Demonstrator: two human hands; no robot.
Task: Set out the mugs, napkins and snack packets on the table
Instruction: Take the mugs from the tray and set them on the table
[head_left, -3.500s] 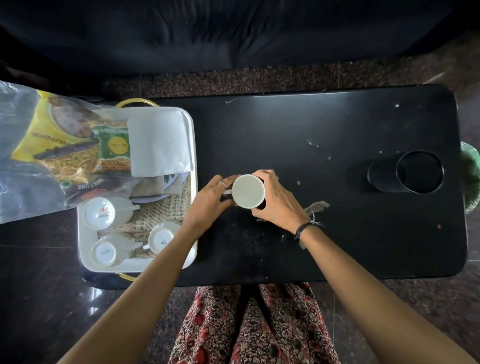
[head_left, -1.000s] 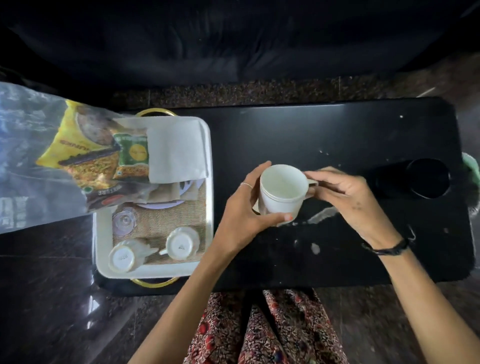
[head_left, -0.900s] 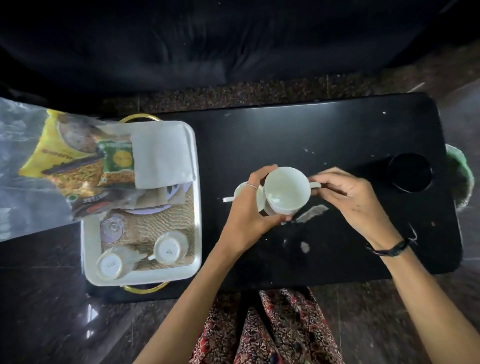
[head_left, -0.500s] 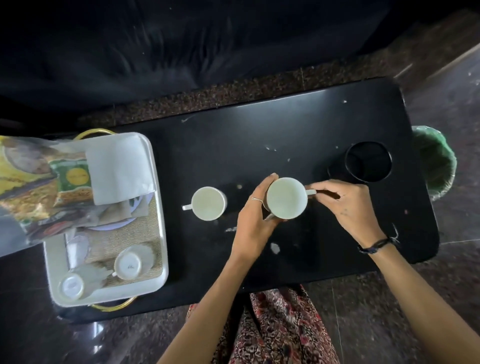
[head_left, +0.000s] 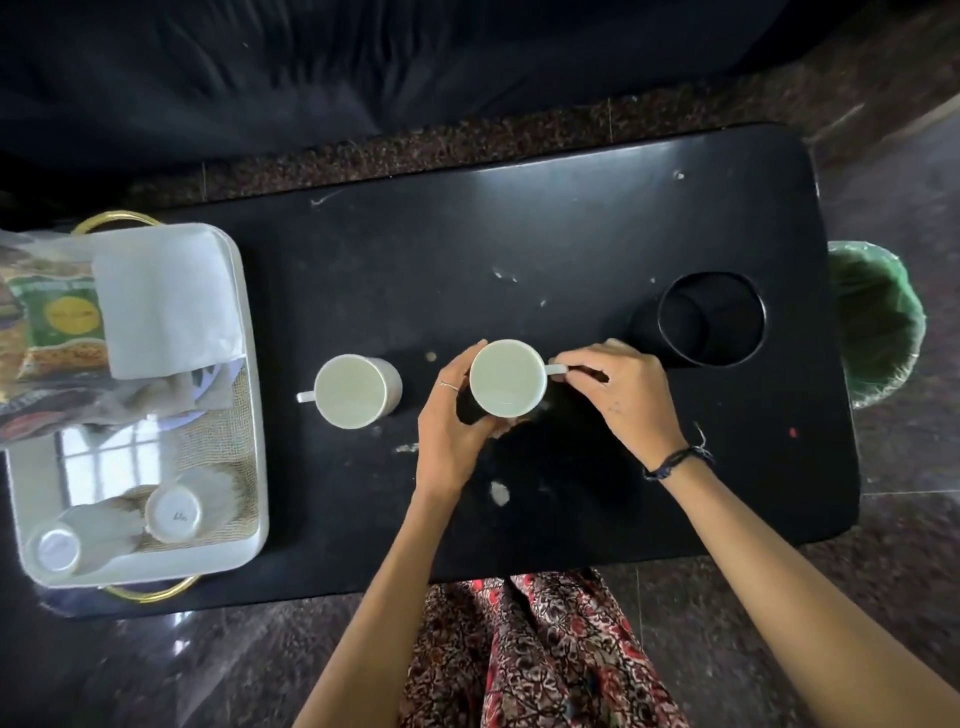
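An upright white mug (head_left: 506, 376) stands mid-table on the black table (head_left: 519, 234). My left hand (head_left: 454, 421) cups its left side and my right hand (head_left: 618, 389) pinches its handle, which points right. A second white mug (head_left: 353, 391) stands upright just to the left, handle pointing left, untouched. On the white tray (head_left: 254, 415) at the left lie two more mugs (head_left: 174, 512) (head_left: 78, 538) on their sides, a folded white napkin (head_left: 166, 301) and snack packets (head_left: 52, 322) partly under plastic.
A black round holder (head_left: 706, 319) stands at the table's right. A green-lined bin (head_left: 878, 322) sits beyond the right edge. Dark fabric lies behind the table. My patterned lap is below the front edge.
The mug in both hands has come down from tilted in the air to upright on the table beside the first mug. The view has shifted, so the tray appears further left.
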